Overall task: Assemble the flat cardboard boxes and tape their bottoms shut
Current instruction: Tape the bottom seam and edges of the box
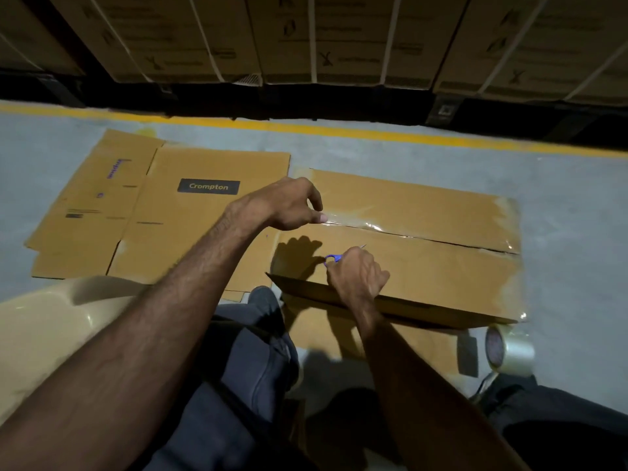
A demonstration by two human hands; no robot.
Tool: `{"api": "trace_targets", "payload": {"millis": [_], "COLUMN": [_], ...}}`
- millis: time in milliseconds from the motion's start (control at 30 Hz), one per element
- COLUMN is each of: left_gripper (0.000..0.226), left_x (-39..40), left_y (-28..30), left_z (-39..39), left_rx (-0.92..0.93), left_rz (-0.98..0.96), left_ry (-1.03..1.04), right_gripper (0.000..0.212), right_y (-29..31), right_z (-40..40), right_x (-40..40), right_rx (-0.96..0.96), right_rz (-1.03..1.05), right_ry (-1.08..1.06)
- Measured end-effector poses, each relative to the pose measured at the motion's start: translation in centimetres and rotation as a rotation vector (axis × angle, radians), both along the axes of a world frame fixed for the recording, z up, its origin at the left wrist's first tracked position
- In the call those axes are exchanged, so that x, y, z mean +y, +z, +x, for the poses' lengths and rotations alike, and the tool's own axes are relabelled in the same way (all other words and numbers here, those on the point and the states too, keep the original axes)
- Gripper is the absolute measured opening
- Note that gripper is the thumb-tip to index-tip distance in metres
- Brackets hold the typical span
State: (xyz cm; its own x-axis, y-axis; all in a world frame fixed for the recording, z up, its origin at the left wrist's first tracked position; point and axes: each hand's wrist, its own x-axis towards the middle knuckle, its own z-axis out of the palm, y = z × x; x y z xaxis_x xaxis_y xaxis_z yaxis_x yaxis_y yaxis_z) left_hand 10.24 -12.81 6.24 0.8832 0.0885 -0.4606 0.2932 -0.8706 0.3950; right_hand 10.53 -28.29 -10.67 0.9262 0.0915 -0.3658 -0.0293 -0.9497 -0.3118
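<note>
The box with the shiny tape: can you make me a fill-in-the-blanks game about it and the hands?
1. The left hand pinches the end of the clear ____ on the box.
2. The right hand holds small scissors with a ____ handle.
3. The tape roll lies on the ____, near the box's right corner.
4. The flat cardboard left of the box has a label that says ____.

Missing words: tape; blue; floor; Crompton

"Crompton" is showing in pale letters on a dark label on the flat cardboard sheet [159, 212]. Purple print is running sideways near its left flap, unreadable. Markings on stacked cartons [339, 39] are blurring out.
</note>
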Motion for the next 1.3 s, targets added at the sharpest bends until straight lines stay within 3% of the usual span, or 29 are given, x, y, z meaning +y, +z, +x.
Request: {"api": "trace_targets", "payload": {"millis": [233, 367, 600, 767, 933, 1100, 1300], "left_gripper": [0.045, 0.046, 0.049, 0.048, 0.042, 0.010, 0.007], "left_x": [-5.9, -10.2, -14.4, -15.6, -18.1, -24.4, -34.2], "left_y": [0.4, 0.2, -0.6, -1.3, -3.3, -7.9, -15.7], "left_z": [2.5, 4.0, 5.1, 5.8, 6.7, 5.5, -0.6], "left_rx": [0.007, 0.040, 0.113, 0.153, 0.183, 0.120, 0.210], "left_rz": [0.000, -0.018, 0.013, 0.013, -0.062, -0.379, -0.637], "left_ry": [-0.146, -0.256, -0.372, -0.397, -0.401, -0.157, 0.240], "right_gripper": [0.036, 0.038, 0.029, 0.020, 0.026, 0.014, 0.025], "right_y": [0.7, 1.0, 1.9, 1.8, 1.7, 4.4, 7.5], "right_z": [1.0, 1.1, 2.4, 4.8, 7.6, 11.6, 15.3], "right_x": [-12.1, -14.5, -15.8, -21.2, -28.1, -35.7, -45.7], "right_rx": [-0.089, -0.046, -0.041, -0.078, -0.126, -0.165, 0.017], "right_rz": [-0.161, -0.172, -0.144, -0.036, 0.021, -0.003, -0.038], "right_ry": [-0.158, -0.179, 0.014, 0.140, 0.198, 0.381, 0.444]}}
